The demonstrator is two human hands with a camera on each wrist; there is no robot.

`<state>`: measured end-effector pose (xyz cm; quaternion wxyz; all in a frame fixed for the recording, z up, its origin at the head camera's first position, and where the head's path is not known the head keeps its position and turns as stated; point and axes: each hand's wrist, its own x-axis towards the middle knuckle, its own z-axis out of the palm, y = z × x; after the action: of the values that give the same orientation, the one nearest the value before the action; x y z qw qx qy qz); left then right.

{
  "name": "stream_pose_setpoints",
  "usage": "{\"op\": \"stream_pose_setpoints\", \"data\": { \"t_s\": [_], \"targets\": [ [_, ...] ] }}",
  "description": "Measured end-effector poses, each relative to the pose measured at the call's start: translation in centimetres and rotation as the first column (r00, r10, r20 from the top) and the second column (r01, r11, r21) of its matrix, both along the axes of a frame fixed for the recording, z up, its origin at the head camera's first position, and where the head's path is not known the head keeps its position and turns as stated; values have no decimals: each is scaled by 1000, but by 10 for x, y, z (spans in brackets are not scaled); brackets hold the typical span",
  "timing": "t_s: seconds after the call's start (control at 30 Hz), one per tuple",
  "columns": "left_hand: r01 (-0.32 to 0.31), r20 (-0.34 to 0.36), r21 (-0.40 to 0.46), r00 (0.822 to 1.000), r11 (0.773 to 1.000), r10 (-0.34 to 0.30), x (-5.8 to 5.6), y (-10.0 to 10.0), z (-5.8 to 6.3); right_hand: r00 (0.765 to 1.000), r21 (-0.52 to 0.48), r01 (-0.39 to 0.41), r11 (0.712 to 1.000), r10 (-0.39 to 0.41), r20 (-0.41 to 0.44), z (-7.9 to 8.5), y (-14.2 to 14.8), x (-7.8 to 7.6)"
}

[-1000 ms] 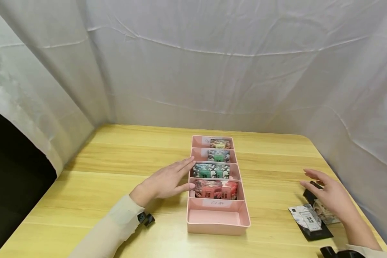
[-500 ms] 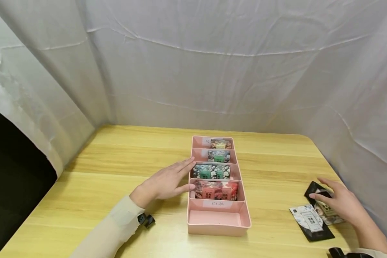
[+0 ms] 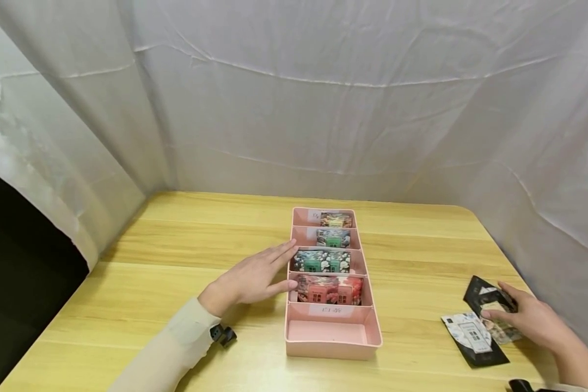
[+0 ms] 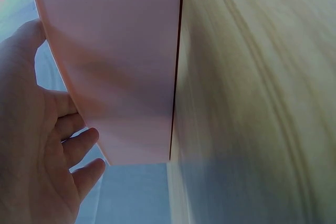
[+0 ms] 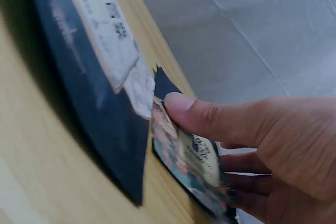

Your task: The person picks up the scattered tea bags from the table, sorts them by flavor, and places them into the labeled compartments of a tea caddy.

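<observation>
My left hand [image 3: 252, 277] rests against the left side of a pink divided box [image 3: 330, 349], fingertips and thumb at its rim. The left wrist view shows the box's long side wall [image 4: 115, 66] beside that hand. On the right, my right hand [image 3: 539, 321] pinches a dark tea sachet with a tan label [image 5: 197, 156], thumb on its face and fingers at the far edge. The fingers partly cover that sachet. A tea sachet with a white label [image 3: 472, 333] and a black lower part lies flat to its left.
Red tea sachets [image 3: 328, 289], green ones [image 3: 322, 261], a blue-green one [image 3: 333, 238] and a yellow-labelled one [image 3: 336, 220] lie in separate compartments. The front compartment [image 3: 325, 330] shows its bare floor. Pale curtains [image 3: 323, 120] hang behind the wooden table [image 3: 176, 245].
My right hand has moved right and toward me, lowering onto the tan-labelled sachet and taking hold of it. My left hand has stayed at the box.
</observation>
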<state>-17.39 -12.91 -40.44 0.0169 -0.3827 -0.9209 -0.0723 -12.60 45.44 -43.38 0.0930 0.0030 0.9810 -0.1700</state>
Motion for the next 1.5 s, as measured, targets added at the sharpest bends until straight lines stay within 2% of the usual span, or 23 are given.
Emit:
{"op": "stream_pose_setpoints", "data": {
  "t_s": [0.2, 0.47, 0.67, 0.93, 1.13, 1.3, 1.5],
  "targets": [
    [-1, 8, 0, 1000, 1000, 1, 0, 1, -2, 994, 41, 7, 999, -2, -107, -4, -3, -1],
    [1, 8, 0, 1000, 1000, -1, 0, 0, -1, 971, 41, 37, 999, -26, -239, -5, -22, -5],
    [10, 6, 8, 1000, 1000, -10, -1, 0, 1, 952, 18, 78, 997, -69, -299, -1, -29, -7],
    [-3, 4, -4, 1000, 1000, 3, -1, 0, 0, 933, -54, 159, 986, -168, -319, 9, -32, -10],
    [-3, -6, -2, 1000, 1000, 3, -1, 0, 0, 926, -156, 104, 982, -153, -344, 14, -41, -14],
    [1, -6, 5, 1000, 1000, -1, -1, 0, 0, 928, -177, 47, 983, -109, -357, 14, -50, -18],
    [7, 1, 12, 1000, 1000, -7, -1, 0, -1, 961, -246, -82, 966, 11, -276, 15, -60, -16]
  ]
}}
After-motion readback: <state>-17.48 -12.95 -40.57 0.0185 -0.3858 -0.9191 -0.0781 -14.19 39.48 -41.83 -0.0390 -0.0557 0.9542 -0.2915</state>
